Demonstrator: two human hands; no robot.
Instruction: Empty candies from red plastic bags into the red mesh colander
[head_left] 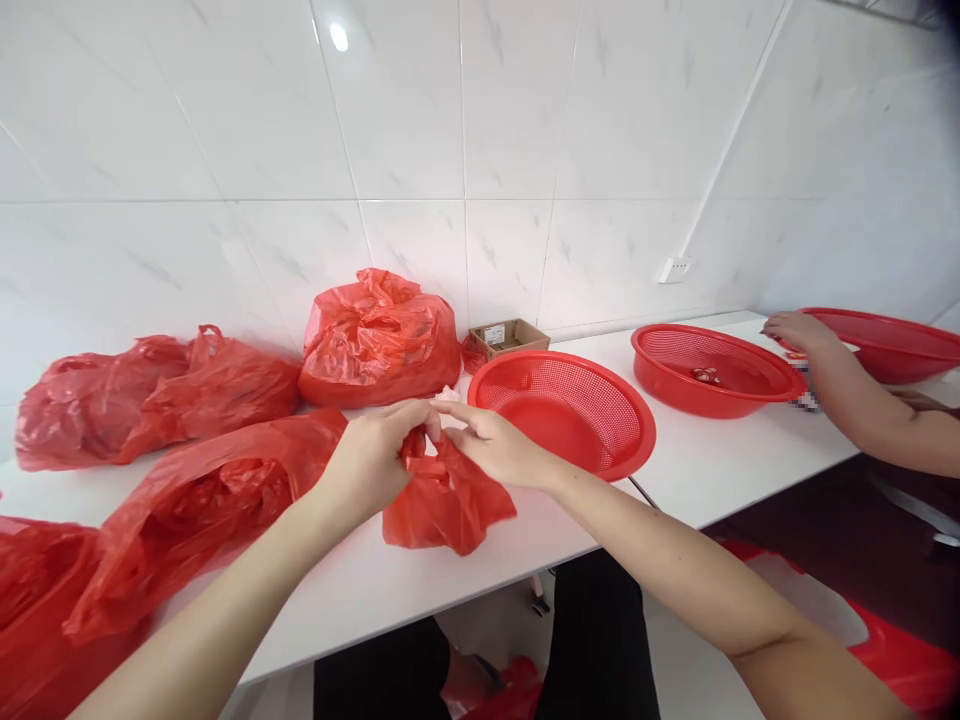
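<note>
A small red plastic bag (446,500) hangs bunched just above the desk (720,480), near its front edge and right under the person's hands. The left hand (367,460) has its fingers (409,420) pinched shut on the gathered top of the bag. The right hand (499,445) reaches in from the other side, its fingers (465,420) stretched out and slightly parted, with their tips meeting the left fingertips above the bag. Whether they have hold of anything, I cannot tell. A pale scrap (446,395) shows just past the fingertips.

Just right of the hands, a round red mesh basket (636,412) sits on the desk. Beyond it, a second basket (675,385) holds a few small red-and-white items (705,376). A third basket (900,368) stands at the right end, with a co-worker's hand (799,332) at its rim and a blurred item (804,390) by the wrist.

Left of the hands, a large red bag (202,520) lies along the front edge, and another (37,610) spills over the left corner. A long bag (157,395) and a full bag (379,340) sit along the back edge by the tiled wall (480,130), with a small cardboard box (510,338) just right of them. Below the desk are the person's black trousers (600,640) and another red bag (502,690).
</note>
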